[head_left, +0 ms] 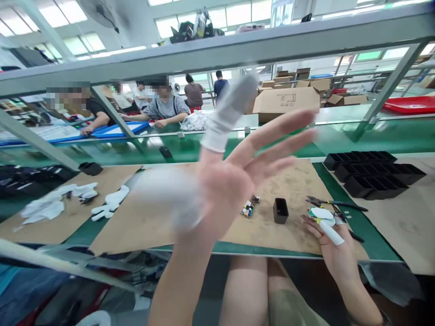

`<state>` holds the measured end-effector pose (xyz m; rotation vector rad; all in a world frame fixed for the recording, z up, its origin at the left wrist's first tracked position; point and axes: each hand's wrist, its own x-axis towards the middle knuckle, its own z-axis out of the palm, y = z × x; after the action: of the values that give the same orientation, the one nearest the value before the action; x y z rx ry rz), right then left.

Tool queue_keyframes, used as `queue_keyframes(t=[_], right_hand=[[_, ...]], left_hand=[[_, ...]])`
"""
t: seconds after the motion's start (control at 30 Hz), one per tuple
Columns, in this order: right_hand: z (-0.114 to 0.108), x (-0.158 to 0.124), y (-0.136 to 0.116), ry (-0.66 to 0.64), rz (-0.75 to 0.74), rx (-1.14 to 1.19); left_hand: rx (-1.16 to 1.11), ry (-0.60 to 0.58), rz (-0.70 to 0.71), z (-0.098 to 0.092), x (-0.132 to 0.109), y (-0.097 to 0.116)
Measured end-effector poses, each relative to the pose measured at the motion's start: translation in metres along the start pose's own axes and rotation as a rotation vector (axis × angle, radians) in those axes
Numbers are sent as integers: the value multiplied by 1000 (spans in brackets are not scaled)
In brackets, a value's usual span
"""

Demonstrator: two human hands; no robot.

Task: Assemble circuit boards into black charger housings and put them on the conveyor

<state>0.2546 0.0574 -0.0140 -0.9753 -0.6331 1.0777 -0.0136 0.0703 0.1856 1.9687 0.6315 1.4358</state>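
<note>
My left hand (234,176) is raised in front of the camera, palm toward me, fingers spread wide, holding nothing. White finger cots cover its thumb and index finger. My right hand (331,235) rests at the bench's front edge, also with a white cot on one finger, its fingers on a small white-and-green roll of tape (321,213). A small black plastic housing (280,210) stands upright on the brown cardboard sheet (149,222), left of my right hand. A little green circuit board (248,209) lies just left of the housing.
Pliers (335,203) lie right of the tape. Black trays of housings (374,174) sit at the right. White gloves (108,203) lie on the cardboard at left. A green conveyor (340,136) runs behind, with people working beyond it and cardboard boxes (288,102).
</note>
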Motion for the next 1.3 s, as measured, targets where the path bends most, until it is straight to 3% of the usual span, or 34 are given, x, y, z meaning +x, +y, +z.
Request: queue_keyframes(t=[0.03, 0.07, 0.13, 0.23, 0.3, 0.43, 0.53, 0.63, 0.77, 0.83, 0.93, 1.0, 1.07, 1.13, 1.3], right_hand=[[0, 0, 0, 6, 1, -9], [0, 0, 1, 8, -1, -16], [3, 2, 4, 0, -1, -28], [5, 7, 9, -2, -4, -43], [3, 8, 11, 14, -19, -26], [-1, 7, 14, 36, -36, 13], [0, 4, 15, 53, -40, -23], [3, 1, 13, 28, -32, -62], [7, -2, 6, 30, -48, -39], [7, -2, 5, 24, -42, -49], [5, -1, 4, -5, -25, -112], [6, 0, 1, -73, -54, -178], [11, -1, -7, -185, -163, -260], [17, -3, -21, -296, -365, -351], [29, -14, -61, -485, -773, -566]], left_hand=[[-13, 88, -61, 0, 13, -19], [134, 110, -164, 0, 27, -45], [719, 40, -482, -5, 55, -104], [949, 25, -666, -20, 86, -177], [1019, 2, -736, -29, 95, -202], [1060, -103, -790, -26, 103, -219], [1030, -229, -767, -10, 106, -219], [960, -372, -719, 9, 91, -201], [758, -517, -578, 29, 34, -154], [410, -604, -515, 45, -1, -136], [246, -380, -722, 74, -44, -127], [216, -222, -777, 89, -61, -126], [196, -109, -729, 96, -69, -121], [206, -37, -642, 93, -71, -110], [351, -50, -407, 75, -61, -69]])
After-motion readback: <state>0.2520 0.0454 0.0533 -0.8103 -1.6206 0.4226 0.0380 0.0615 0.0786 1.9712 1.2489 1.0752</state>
